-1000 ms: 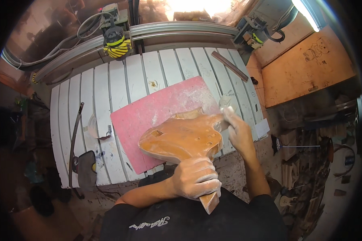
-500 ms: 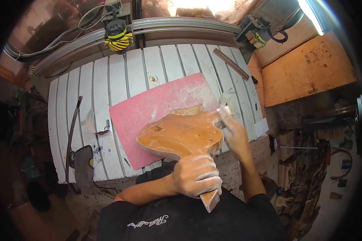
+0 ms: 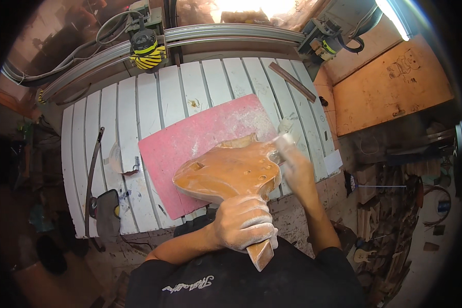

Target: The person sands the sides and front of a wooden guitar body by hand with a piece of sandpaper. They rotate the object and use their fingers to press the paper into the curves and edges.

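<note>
An orange-brown wooden guitar body (image 3: pixel 220 167), dusty, with holes and a cavity, lies over the pink mat (image 3: pixel 164 149). My left hand (image 3: pixel 244 223) is closed around its narrow end, whose pointed tip (image 3: pixel 260 254) shows below my fingers. My right hand (image 3: pixel 296 167), blurred by motion, holds a small pale block (image 3: pixel 283 140) at the body's upper right edge, fingers bent round it; the block's exact kind cannot be made out.
The slatted white table (image 3: pixel 187 87) carries a dark wooden strip (image 3: pixel 292 82), a long metal bar (image 3: pixel 95 167), a dark tool (image 3: pixel 107 210) and scraps. A gantry rail (image 3: pixel 226 35) with tool heads runs behind it. An orange cabinet (image 3: pixel 390 87) stands at right.
The guitar body and my left hand have shifted slightly left and up in view. My right hand keeps moving at the body's right edge with the pale block.
</note>
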Demonstrator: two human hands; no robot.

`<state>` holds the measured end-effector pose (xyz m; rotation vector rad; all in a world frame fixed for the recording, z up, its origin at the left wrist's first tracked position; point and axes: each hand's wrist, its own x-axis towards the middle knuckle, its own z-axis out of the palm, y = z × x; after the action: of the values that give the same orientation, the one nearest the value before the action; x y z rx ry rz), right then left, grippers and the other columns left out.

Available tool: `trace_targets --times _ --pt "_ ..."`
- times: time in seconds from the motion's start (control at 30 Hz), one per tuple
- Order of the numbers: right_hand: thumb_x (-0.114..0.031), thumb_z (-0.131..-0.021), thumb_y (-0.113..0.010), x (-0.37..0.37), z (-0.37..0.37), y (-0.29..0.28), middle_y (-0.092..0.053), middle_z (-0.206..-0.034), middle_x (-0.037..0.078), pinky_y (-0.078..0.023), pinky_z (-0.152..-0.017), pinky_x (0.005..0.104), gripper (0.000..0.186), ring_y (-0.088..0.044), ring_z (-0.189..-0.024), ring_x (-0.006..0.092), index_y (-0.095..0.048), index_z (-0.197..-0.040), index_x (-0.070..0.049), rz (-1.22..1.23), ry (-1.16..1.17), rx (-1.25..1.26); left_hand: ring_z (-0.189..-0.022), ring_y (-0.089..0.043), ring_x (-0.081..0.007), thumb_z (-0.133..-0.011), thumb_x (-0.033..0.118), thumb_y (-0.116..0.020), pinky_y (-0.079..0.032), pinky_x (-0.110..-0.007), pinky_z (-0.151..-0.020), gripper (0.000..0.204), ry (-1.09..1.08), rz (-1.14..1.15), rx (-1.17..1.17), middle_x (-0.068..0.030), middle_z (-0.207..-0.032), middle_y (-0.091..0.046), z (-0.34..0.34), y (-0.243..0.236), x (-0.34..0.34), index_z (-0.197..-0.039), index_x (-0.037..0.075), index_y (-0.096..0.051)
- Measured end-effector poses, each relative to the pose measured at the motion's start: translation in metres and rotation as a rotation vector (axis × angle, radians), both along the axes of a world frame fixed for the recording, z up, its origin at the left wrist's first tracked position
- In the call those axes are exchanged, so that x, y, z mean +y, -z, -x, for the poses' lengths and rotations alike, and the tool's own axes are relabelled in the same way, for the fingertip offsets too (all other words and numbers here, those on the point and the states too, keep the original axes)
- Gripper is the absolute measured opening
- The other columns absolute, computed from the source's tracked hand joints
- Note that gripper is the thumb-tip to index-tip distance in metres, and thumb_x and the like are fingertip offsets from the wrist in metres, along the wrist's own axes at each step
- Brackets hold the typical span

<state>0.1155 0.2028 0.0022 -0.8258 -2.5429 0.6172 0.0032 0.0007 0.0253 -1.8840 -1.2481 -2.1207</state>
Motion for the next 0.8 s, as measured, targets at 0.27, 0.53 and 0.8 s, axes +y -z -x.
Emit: trace_targets --times 0.27,0.53,0.8 --pt "0.006 -0.091 -0.055 -0.007 -0.008 0.009 -0.064 -0.141 0.022 -0.051 -0.110 0.0393 0.049 -0.063 -0.131 0.0342 -0.067 -0.137 -0.004 0.251 -0.185 -0.116 -0.067 -0.068 -0.0282 -0.073 0.000 -0.079 -0.062 -0.042 -0.068 0.023 -0.064 -0.006 -0.041 -0.0074 -0.075 -0.065 0.007 -0.006 -0.004 -0.085 0.008 -0.060" --pt "0.010 -0.090 -0.052 -0.035 0.015 0.029 -0.064 -0.142 0.019 -0.061 -0.093 0.0398 0.053 -0.069 -0.120 0.0358 -0.066 -0.139 -0.005 0.050 -0.236 0.266 -0.064 -0.067 -0.0255 -0.070 -0.001 -0.077 -0.061 -0.042 -0.067 0.030 -0.159 -0.049 -0.093 -0.0052 -0.072 -0.064 0.018 -0.006 -0.003 -0.090 0.008 -0.057" --pt "0.013 -0.085 -0.050 -0.022 0.020 0.038 -0.058 -0.149 0.022 -0.050 -0.112 0.0398 0.060 -0.058 -0.138 0.0370 -0.065 -0.141 -0.004 0.138 -0.252 0.259 -0.069 -0.068 -0.0246 -0.071 0.000 -0.080 -0.060 -0.042 -0.070 0.036 -0.211 -0.099 -0.190 -0.0075 -0.076 -0.064 0.035 -0.003 -0.006 -0.096 0.007 -0.055"
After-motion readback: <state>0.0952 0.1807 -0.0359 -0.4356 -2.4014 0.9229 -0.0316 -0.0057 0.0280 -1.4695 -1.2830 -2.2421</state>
